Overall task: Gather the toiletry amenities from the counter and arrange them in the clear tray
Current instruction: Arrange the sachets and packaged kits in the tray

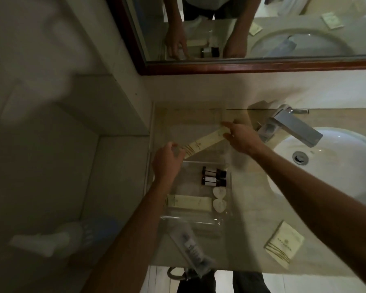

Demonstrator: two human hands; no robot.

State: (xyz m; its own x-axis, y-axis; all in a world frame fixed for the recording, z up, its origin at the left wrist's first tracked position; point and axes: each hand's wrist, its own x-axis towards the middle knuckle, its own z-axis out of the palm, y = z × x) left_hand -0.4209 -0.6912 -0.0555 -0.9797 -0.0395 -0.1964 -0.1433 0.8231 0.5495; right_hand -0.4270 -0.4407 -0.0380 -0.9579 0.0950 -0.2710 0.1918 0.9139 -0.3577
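Held a long cream packet (205,141) between both hands, left hand (167,160) pinching one end, right hand (240,137) the other, above the clear tray (228,212). Looked light, papery, bendy. Best gripped at the ends, probably.

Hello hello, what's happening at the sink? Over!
Both hands, left and right, grip the long cream packet by its ends. Clear tray holds bottles. Square packet waits on counter. Nothing blocking.
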